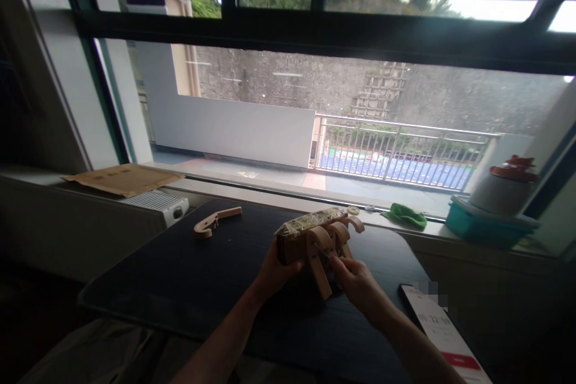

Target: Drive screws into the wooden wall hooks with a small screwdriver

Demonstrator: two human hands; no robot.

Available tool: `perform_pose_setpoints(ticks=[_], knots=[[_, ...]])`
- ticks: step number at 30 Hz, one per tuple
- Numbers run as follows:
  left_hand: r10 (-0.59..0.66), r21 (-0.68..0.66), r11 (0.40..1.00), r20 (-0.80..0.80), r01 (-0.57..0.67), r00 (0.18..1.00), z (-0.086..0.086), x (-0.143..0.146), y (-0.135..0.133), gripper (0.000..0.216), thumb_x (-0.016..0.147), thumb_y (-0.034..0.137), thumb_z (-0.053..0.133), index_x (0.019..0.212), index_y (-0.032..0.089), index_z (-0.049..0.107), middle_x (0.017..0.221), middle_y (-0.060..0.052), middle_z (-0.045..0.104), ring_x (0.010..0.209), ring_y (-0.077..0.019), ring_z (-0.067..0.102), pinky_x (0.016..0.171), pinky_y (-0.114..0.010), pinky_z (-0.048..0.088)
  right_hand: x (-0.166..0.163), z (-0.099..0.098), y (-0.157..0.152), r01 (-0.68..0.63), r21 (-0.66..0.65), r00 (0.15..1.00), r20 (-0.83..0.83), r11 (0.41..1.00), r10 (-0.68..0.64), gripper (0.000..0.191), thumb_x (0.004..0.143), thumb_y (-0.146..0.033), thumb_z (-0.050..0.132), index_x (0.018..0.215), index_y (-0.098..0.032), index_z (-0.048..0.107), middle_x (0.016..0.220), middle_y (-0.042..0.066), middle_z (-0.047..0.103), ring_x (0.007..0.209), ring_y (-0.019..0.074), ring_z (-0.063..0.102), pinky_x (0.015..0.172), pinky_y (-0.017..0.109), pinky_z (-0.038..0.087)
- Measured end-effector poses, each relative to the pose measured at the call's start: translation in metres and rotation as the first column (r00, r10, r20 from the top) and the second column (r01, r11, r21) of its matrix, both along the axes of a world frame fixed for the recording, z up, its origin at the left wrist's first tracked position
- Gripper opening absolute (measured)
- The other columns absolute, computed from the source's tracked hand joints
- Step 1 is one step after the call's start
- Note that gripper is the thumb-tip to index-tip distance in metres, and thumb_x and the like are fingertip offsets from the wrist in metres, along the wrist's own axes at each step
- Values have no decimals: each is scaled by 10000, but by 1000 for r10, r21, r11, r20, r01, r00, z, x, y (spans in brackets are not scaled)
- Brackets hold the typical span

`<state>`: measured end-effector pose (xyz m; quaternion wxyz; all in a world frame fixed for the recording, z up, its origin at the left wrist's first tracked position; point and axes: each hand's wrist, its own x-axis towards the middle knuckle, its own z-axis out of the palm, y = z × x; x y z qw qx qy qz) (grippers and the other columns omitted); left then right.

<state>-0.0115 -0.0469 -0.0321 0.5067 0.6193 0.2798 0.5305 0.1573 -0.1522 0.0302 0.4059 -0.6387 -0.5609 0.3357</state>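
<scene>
A dark box-like body with a pale, shiny top (315, 221) is held tilted above the table. Curved wooden pieces (319, 258) are attached along its right side. My left hand (276, 270) grips the body's near left end, thumb in front. In my right hand (353, 279), the fingers pinch a thin metal tool (322, 250), its tip against the nearest curved piece; its exact kind is too small to tell. Further left on the table lies a loose curved wooden piece (211, 224) with small screws sticking out of it.
The dark table (157, 276) stands below a window. A phone showing a timer (443, 330) lies at its right edge. On the sill are a green cloth (406, 216) and a teal box (488, 225) under a white container (504, 195). A brown envelope (126, 178) lies left.
</scene>
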Motion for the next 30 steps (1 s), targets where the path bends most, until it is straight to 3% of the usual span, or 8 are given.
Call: perform_pose_setpoints(ticks=[4,7,12,15,18,20,24,30], knots=[[-37,-39,998,59,39,998,4,0,-2,719,576,253,775,1198,151,429,1135,-108,612,1079,-304,560,901,-405,467,-4,11,-5,48,123,951,297,991,-83,402,880,-413,392,899,-128,675,692,46,621,656,168,561,557,255,363],[-28,-42,999,62,31,998,5,1,-2,717,565,262,783,1189,151,448,1127,-101,621,1077,-304,564,900,-402,469,-10,16,-12,19,299,779,593,954,-202,268,854,-235,475,1077,-164,604,986,83,639,825,190,601,635,251,395],[4,-26,1000,32,-3,999,2,1,-1,702,573,276,778,1182,144,454,1127,-101,621,1083,-309,560,917,-419,459,-12,15,-14,-121,372,492,828,920,-270,213,896,-136,407,978,-164,602,888,80,630,767,178,596,553,239,359],[3,-26,1000,32,-3,999,1,0,-1,705,565,285,781,1177,148,459,1133,-99,618,1091,-313,555,919,-424,458,-9,12,-9,-54,367,653,717,929,-245,243,909,-218,398,900,-156,632,854,73,646,726,173,584,566,250,354],[-7,-15,1000,28,8,1000,2,0,-1,682,583,269,768,1174,145,450,1139,-102,611,1095,-309,552,926,-422,452,-6,8,-2,43,220,933,340,974,-118,359,895,-369,405,811,-141,669,668,28,616,613,149,547,534,241,350],[-11,-19,1000,32,12,999,3,0,-2,669,594,257,760,1172,146,443,1144,-105,605,1099,-308,548,930,-425,448,-5,5,0,59,119,992,108,991,-72,439,877,-445,400,808,-119,686,556,3,551,538,133,499,486,233,325],[-21,-42,999,45,23,999,5,0,-3,672,594,254,763,1172,150,437,1119,-99,616,1082,-308,560,921,-425,455,-5,8,-4,34,165,957,279,986,-80,445,896,-444,366,806,-154,690,603,14,576,605,151,540,544,239,344],[-20,-22,1000,50,21,999,4,1,-3,672,587,258,769,1163,148,442,1126,-101,612,1084,-303,556,921,-420,455,-13,12,-12,9,280,674,708,960,-212,265,897,-224,400,1056,-168,605,972,95,634,747,191,606,590,262,352]])
